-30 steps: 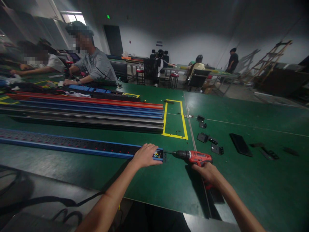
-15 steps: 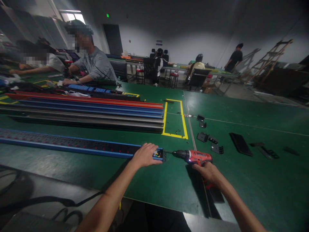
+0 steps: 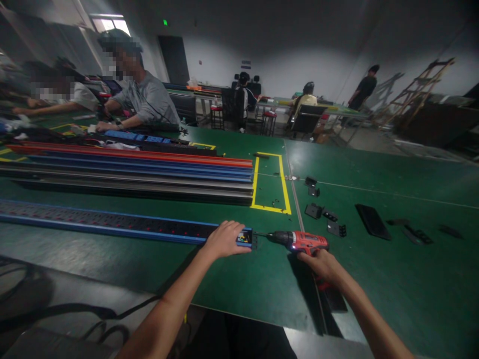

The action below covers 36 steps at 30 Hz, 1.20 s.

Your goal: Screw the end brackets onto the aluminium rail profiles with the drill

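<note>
Item: long, narrow rail with blue side edges and a dark, red-dotted face [image 3: 130, 223], lying on the green tabletop [image 3: 262, 286], its left end beyond view. Probably stiff and fairly heavy along its length; the edges look like smooth metal and may slide or turn under torque. Delicate part: coloured wiring [image 3: 245, 238] exposed near the right end. Best hold: across both side edges close to that end, clear of the wiring.

Fitting: small black end piece [image 3: 255, 243], at the rail's right end; likely hard and light.

Left hand [image 3: 226, 239]: closed over the rail near its right end, thumb on the near side, fingers across the top.

Tool: red-and-black pistol-shaped power drill [image 3: 310, 242], long thin bit [image 3: 263, 234] aimed at the end piece; contact cannot be told. Likely weighty; best held by the handle.

Right hand [image 3: 322, 264]: wrapped around the drill's handle; trigger finger hidden.
</note>
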{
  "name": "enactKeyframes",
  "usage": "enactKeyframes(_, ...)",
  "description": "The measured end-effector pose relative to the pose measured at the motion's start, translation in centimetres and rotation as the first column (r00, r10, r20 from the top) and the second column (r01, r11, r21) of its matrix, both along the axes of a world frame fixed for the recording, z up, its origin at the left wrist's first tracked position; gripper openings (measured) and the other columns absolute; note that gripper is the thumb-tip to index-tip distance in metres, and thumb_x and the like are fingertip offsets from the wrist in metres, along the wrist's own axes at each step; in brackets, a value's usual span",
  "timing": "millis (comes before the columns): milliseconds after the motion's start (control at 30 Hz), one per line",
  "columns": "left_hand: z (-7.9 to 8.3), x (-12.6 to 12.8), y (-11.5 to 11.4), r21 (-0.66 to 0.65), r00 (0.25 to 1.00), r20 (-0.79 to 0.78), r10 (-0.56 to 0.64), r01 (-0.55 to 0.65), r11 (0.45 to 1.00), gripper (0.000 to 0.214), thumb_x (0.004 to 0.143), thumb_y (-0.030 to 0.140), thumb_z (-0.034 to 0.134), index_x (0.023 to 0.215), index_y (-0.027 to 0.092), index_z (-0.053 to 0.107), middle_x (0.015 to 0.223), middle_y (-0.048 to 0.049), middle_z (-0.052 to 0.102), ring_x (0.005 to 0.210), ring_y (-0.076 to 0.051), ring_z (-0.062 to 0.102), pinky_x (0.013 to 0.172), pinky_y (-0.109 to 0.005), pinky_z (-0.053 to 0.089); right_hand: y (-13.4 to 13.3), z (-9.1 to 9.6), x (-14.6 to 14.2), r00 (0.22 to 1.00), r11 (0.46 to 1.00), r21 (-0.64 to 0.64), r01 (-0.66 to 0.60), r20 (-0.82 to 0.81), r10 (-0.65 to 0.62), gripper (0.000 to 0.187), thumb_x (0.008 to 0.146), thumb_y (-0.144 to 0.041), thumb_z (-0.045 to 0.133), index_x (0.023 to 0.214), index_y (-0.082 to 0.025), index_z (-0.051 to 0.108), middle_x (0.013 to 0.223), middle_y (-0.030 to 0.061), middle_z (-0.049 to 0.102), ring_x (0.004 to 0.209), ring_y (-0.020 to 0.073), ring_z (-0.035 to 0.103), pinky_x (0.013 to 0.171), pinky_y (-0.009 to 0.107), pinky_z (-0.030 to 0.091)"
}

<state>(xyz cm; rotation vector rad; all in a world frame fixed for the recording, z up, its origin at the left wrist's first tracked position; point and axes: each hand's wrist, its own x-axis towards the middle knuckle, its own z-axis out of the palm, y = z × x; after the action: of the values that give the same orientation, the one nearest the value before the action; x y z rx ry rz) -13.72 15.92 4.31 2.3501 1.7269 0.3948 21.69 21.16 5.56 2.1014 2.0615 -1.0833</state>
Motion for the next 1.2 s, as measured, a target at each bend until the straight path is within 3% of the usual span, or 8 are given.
enactKeyframes(300,-0.04,-0.07,0.04,0.008,1.000,0.002,-0.005,0.005,1.000,0.072,0.083,0.071,0.071,0.128,0.016,0.066,0.122,-0.0131,0.072,0.113,-0.033,0.066,0.101,-0.047,0.050,-0.20,0.36,-0.32,1.000,0.999,0.035,0.008,0.009,-0.008,0.039,0.084,-0.056,0.061,0.070,-0.019,0.065,0.071,0.0091,0.072,0.068,0.0241,0.068,0.063,0.033,0.047)
enactKeyframes(567,0.04,-0.05,0.00,0.009,1.000,-0.004,-0.001,0.001,1.000,0.071,0.083,0.072,0.070,0.129,0.018,0.066,0.124,-0.0126,0.071,0.114,-0.033,0.065,0.101,-0.047,0.049,-0.04,0.14,-0.09,1.000,1.000,0.002,-0.005,-0.005,0.005,0.040,0.087,-0.055,0.057,0.081,-0.017,0.070,0.078,0.0104,0.074,0.073,0.0254,0.070,0.064,0.033,0.046)
enactKeyframes(733,-0.04,0.00,0.02,-0.004,1.000,-0.015,0.001,-0.001,1.000,0.072,0.082,0.072,0.071,0.129,0.017,0.066,0.123,-0.0131,0.072,0.115,-0.034,0.065,0.102,-0.048,0.049,-0.11,0.39,-0.18,0.998,0.998,0.042,-0.056,0.029,0.055,0.042,0.088,-0.055,0.054,0.076,-0.018,0.068,0.075,0.0089,0.072,0.072,0.0246,0.069,0.064,0.033,0.044)
enactKeyframes(967,-0.09,-0.01,0.02,-0.005,1.000,-0.016,-0.002,0.002,1.000,0.076,0.082,0.072,0.072,0.131,0.014,0.065,0.126,-0.0148,0.071,0.116,-0.034,0.064,0.103,-0.047,0.048,-0.13,0.58,-0.43,0.999,1.000,0.008,0.016,0.042,-0.016,0.040,0.086,-0.056,0.060,0.080,-0.018,0.071,0.079,0.0093,0.074,0.076,0.0256,0.071,0.066,0.032,0.048)
enactKeyframes(1200,-0.17,-0.12,0.02,0.008,1.000,-0.002,-0.011,0.011,1.000,0.074,0.083,0.073,0.069,0.129,0.015,0.065,0.124,-0.0144,0.071,0.115,-0.034,0.065,0.101,-0.048,0.050,0.01,0.14,-0.12,1.000,1.000,-0.003,-0.005,0.003,0.005,0.039,0.089,-0.053,0.057,0.079,-0.018,0.069,0.078,0.0101,0.073,0.073,0.0243,0.069,0.061,0.031,0.047)
